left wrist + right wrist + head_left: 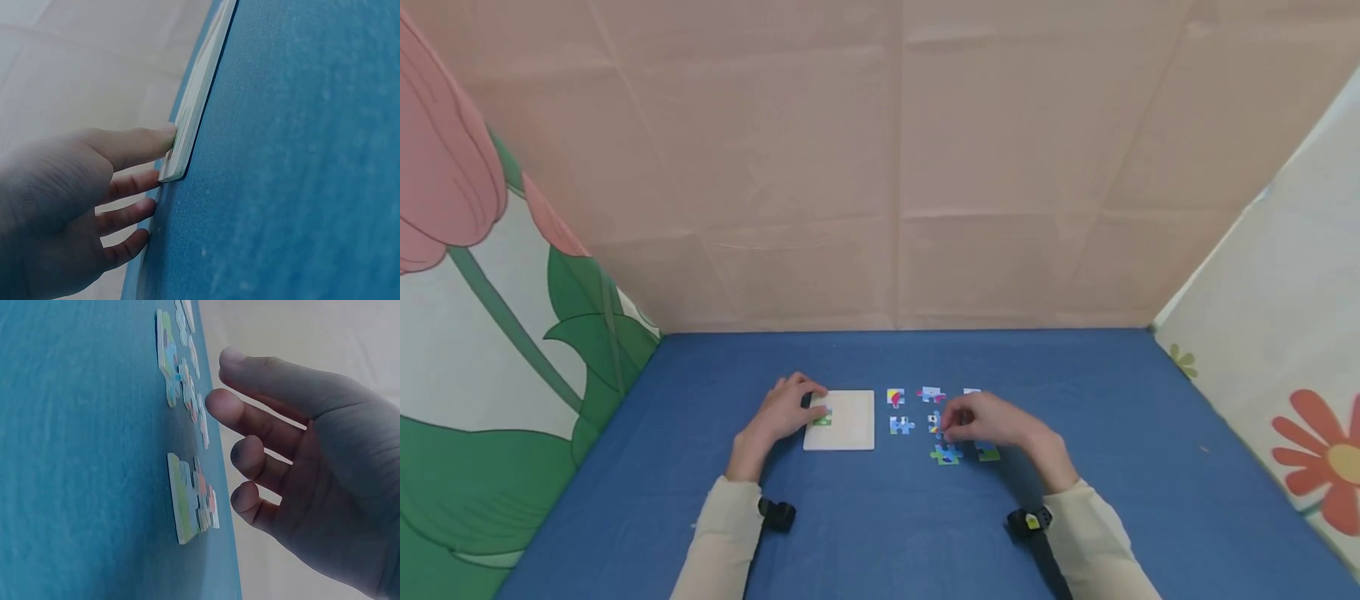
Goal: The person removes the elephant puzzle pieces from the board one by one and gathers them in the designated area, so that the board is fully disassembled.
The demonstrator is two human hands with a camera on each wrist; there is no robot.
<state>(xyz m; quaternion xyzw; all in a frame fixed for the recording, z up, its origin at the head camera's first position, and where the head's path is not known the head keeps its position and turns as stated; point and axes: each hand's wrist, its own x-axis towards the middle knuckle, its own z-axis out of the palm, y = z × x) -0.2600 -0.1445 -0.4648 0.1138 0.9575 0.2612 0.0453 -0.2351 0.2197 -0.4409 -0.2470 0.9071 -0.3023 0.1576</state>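
In the head view my left hand holds the left side of a pale square puzzle board. Its thumb lies over a small green-and-blue puzzle piece set at the board's left. The left wrist view shows the thumb on top of the board and the index fingertip at its edge. My right hand hovers over loose jigsaw pieces, with its thumb and loosely bent fingers apart and nothing between them in the right wrist view. Beneath it, a blue piece is partly hidden.
Other loose pieces lie right of the board: a yellow-and-red one, a blue one, a pink-and-blue one, a green-edged one and a corner one. All rest on the blue tablecloth, with a beige backdrop behind.
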